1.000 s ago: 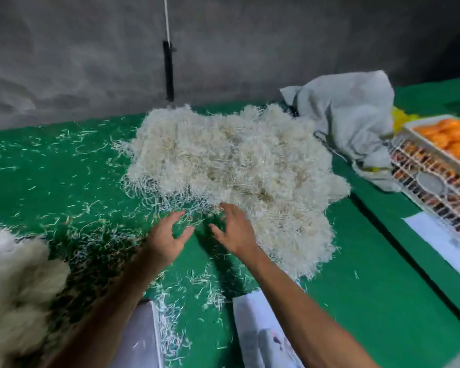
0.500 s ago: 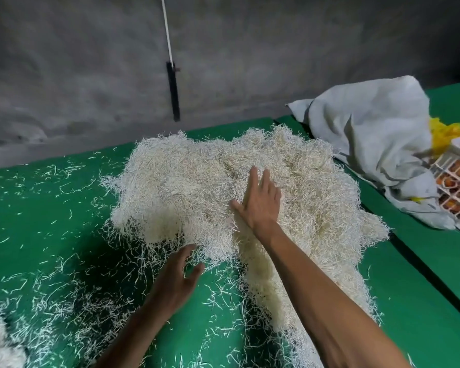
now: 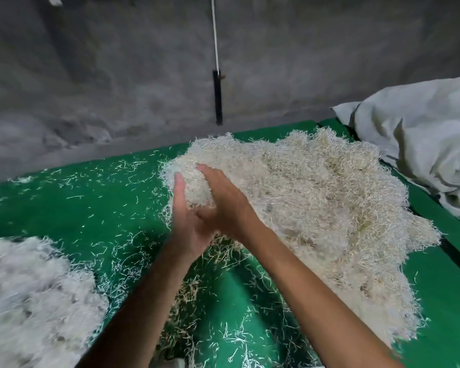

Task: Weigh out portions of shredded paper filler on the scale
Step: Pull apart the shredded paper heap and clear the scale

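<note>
Filler pile (image 3: 316,208): large heap on the green tabletop (image 3: 91,208), spreading ahead and to the right of both hands, its long run slanting from far centre toward near right.

Left hand (image 3: 189,224): cupped under a clump (image 3: 194,187) at the pile's near-left edge, fingers curled up around it.

Right hand (image 3: 223,203): closed over the same clump from the pile side, touching the left hand.

Second heap (image 3: 29,301): near left, well apart, blurred.

Scale: not in view; the carry direction cannot be told.
</note>
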`<state>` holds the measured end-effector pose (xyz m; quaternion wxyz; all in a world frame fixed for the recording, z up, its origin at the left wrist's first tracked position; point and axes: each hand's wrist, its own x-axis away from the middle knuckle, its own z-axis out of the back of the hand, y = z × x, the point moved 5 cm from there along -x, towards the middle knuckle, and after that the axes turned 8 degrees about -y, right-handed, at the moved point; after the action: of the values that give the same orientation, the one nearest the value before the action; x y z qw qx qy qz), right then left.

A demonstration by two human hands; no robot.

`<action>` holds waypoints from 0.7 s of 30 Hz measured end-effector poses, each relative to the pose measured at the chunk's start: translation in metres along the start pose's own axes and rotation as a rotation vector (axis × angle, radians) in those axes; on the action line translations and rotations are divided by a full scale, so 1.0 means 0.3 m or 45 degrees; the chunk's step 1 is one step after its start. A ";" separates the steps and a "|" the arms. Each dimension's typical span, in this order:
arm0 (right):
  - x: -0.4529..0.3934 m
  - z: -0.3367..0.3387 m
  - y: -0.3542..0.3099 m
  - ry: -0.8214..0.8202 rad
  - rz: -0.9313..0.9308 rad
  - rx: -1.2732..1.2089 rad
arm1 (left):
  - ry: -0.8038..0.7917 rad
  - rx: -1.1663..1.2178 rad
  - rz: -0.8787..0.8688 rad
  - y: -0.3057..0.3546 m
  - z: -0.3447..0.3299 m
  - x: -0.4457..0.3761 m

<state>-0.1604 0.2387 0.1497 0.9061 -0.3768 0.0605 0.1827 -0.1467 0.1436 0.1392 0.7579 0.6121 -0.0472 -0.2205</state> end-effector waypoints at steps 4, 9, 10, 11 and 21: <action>0.077 -0.089 -0.063 -0.051 0.026 0.049 | 0.334 -0.090 0.378 -0.007 0.233 0.088; 0.166 -0.198 0.122 0.146 -0.325 -0.369 | 0.317 -0.065 0.351 0.001 0.366 0.177; 0.192 -0.218 0.169 0.174 -0.409 -0.319 | 0.318 -0.075 0.355 -0.019 0.371 0.185; 0.222 -0.232 0.224 0.194 -0.487 -0.205 | 0.342 0.048 0.369 -0.024 0.357 0.185; 0.546 -0.241 0.709 -0.327 -1.175 0.807 | 0.114 -0.727 0.234 -0.162 0.284 0.144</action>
<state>-0.0869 0.3726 -0.0826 0.9608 -0.0488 -0.1689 -0.2145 -0.1505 0.0419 0.1056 0.9174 0.3767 -0.0050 -0.1280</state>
